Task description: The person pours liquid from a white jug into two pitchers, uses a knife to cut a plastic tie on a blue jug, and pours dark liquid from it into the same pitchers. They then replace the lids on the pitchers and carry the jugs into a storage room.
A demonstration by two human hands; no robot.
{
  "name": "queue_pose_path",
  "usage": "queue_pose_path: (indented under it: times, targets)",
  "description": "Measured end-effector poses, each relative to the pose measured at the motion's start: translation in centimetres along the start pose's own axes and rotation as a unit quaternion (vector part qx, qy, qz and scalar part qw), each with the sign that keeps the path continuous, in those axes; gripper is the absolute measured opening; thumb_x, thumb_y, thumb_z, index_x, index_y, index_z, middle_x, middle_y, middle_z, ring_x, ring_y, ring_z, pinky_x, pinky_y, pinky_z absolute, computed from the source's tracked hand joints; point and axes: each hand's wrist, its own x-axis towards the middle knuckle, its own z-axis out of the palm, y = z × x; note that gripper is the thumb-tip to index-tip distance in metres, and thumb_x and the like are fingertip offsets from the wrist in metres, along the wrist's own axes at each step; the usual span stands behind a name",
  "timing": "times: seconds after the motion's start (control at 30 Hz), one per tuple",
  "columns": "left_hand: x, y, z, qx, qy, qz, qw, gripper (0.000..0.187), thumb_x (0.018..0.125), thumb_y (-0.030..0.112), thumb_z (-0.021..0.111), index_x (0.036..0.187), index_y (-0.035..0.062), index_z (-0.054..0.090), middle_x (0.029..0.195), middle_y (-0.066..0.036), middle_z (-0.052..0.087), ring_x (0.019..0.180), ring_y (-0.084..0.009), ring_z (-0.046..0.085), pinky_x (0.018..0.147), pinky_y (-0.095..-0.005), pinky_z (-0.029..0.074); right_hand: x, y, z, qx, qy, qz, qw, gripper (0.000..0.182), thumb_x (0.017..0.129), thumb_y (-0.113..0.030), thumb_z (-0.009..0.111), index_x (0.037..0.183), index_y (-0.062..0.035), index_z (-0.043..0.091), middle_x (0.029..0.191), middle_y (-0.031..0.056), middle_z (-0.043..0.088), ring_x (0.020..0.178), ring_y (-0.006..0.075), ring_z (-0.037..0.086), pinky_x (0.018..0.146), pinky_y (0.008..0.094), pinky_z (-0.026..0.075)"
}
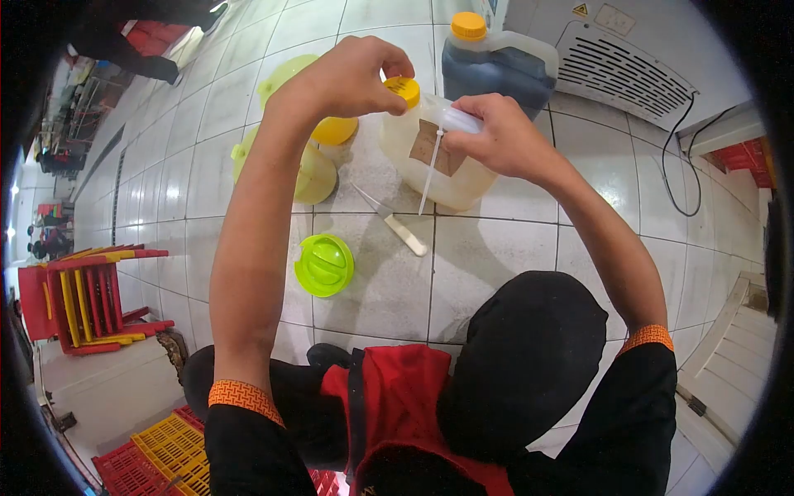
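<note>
A translucent whitish jug [451,188] with a brown label [436,149] stands on the tiled floor in front of me. My left hand [351,76] has its fingers closed around the jug's yellow cap [403,93]. Wrapped around the jug's handle is my right hand [506,136]; a white cable tie [431,175] hangs there. A white-handled knife [404,234] lies on the tiles closer to me. Left of it rests a bright green lid [325,266]. Beside my left forearm stand pale green pitchers [314,177] and a yellow-orange round thing [335,131], partly hidden.
Behind the jug stands another jug of dark liquid [496,74] with a yellow cap. A vented appliance [624,74] with a black cord [668,161] is at the back right. Red and yellow stools [91,298] and plastic crates [169,446] are at left. A person's legs [124,50] show far left.
</note>
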Motion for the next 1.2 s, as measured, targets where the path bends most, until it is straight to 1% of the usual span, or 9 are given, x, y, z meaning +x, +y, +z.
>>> queue_pose_path:
  times: [0.3, 0.5, 0.6, 0.7, 0.77, 0.9, 1.0, 1.07, 1.2]
  targets:
    - [-0.2, 1.2, -0.1, 0.030, 0.035, 0.050, 0.998, 0.040, 0.063, 0.015, 0.078, 0.098, 0.0016, 0.067, 0.096, -0.011, 0.068, 0.080, -0.0226, 0.062, 0.075, -0.0313, 0.052, 0.1, 0.3, 0.0, 0.015, -0.008, 0.008, 1.000, 0.038, 0.073, -0.024, 0.067, 0.095, 0.0063, 0.066, 0.079, 0.0210, 0.067, 0.071, 0.0281, 0.067, 0.069, 0.0358, 0.052]
    - [0.0, 0.8, -0.1, 0.056, -0.006, -0.052, 0.997, 0.040, 0.061, 0.013, 0.077, 0.098, 0.0014, 0.066, 0.096, -0.011, 0.068, 0.085, -0.0253, 0.065, 0.077, -0.0315, 0.053, 0.1, 0.2, 0.0, 0.004, -0.008, 0.001, 1.000, 0.039, 0.073, -0.024, 0.068, 0.096, 0.0075, 0.065, 0.079, 0.0214, 0.067, 0.071, 0.0270, 0.067, 0.069, 0.0351, 0.052]
    - [-0.4, -0.1, 0.4, -0.015, -0.035, 0.010, 0.999, 0.043, 0.062, 0.011, 0.074, 0.103, 0.0022, 0.064, 0.110, -0.011, 0.065, 0.095, -0.0258, 0.062, 0.087, -0.0333, 0.050, 0.1, 0.2, -0.1, 0.006, -0.012, 0.006, 1.000, 0.040, 0.072, -0.024, 0.068, 0.096, 0.0081, 0.065, 0.079, 0.0221, 0.066, 0.071, 0.0270, 0.067, 0.069, 0.0348, 0.052]
    - [-0.7, -0.9, 1.4, 0.049, 0.066, 0.189, 0.979, 0.054, 0.063, 0.010, 0.072, 0.115, 0.0064, 0.058, 0.124, -0.010, 0.057, 0.109, -0.0249, 0.056, 0.096, -0.0352, 0.043, 0.2, 0.5, 0.1, 0.002, 0.000, -0.008, 1.000, 0.040, 0.072, -0.024, 0.068, 0.095, 0.0078, 0.065, 0.078, 0.0217, 0.066, 0.070, 0.0268, 0.067, 0.068, 0.0349, 0.052]
    - [-0.9, -1.1, 0.7, -0.049, 0.081, 0.126, 0.987, 0.062, 0.065, 0.014, 0.073, 0.123, 0.0104, 0.051, 0.131, -0.007, 0.049, 0.117, -0.0232, 0.050, 0.100, -0.0361, 0.038, -0.1, 0.7, 0.1, -0.002, 0.008, -0.015, 1.000, 0.039, 0.072, -0.024, 0.067, 0.095, 0.0072, 0.065, 0.078, 0.0213, 0.066, 0.070, 0.0267, 0.067, 0.068, 0.0351, 0.052]
    - [-1.2, 0.0, -0.2, -0.081, 0.023, -0.070, 0.994, 0.041, 0.082, 0.021, 0.064, 0.119, 0.0079, 0.051, 0.108, -0.008, 0.062, 0.101, -0.0209, 0.058, 0.094, -0.0333, 0.041, 0.1, 0.3, 0.0, 0.013, -0.007, -0.005, 1.000, 0.039, 0.072, -0.025, 0.067, 0.095, 0.0065, 0.066, 0.079, 0.0219, 0.066, 0.071, 0.0280, 0.067, 0.069, 0.0359, 0.051]
    - [-1.0, -0.8, -0.3, -0.231, -0.011, 0.019, 0.973, 0.039, 0.089, 0.021, 0.058, 0.125, 0.0082, 0.050, 0.104, -0.009, 0.064, 0.101, -0.0203, 0.059, 0.093, -0.0319, 0.043, 0.1, 0.4, 0.0, 0.015, -0.011, -0.001, 1.000, 0.038, 0.072, -0.025, 0.067, 0.095, 0.0060, 0.066, 0.079, 0.0217, 0.067, 0.072, 0.0279, 0.067, 0.069, 0.0359, 0.051]
    - [-0.9, -1.2, 0.3, -0.465, 0.009, 0.104, 0.879, 0.043, 0.090, 0.024, 0.058, 0.129, 0.0082, 0.050, 0.108, -0.010, 0.064, 0.105, -0.0197, 0.059, 0.092, -0.0310, 0.045, 0.0, 0.4, 0.1, 0.014, -0.018, 0.006, 1.000, 0.038, 0.072, -0.025, 0.067, 0.094, 0.0057, 0.066, 0.079, 0.0211, 0.067, 0.071, 0.0276, 0.067, 0.069, 0.0359, 0.051]
    - [-1.0, -0.7, 0.0, -0.124, 0.097, -0.055, 0.986, 0.044, 0.091, 0.041, 0.056, 0.120, 0.0073, 0.058, 0.108, -0.013, 0.065, 0.104, -0.0218, 0.059, 0.092, -0.0316, 0.045, 0.0, 0.3, 0.0, 0.005, -0.006, 0.004, 1.000, 0.036, 0.072, -0.024, 0.067, 0.093, 0.0053, 0.066, 0.079, 0.0207, 0.067, 0.071, 0.0274, 0.067, 0.069, 0.0357, 0.051]
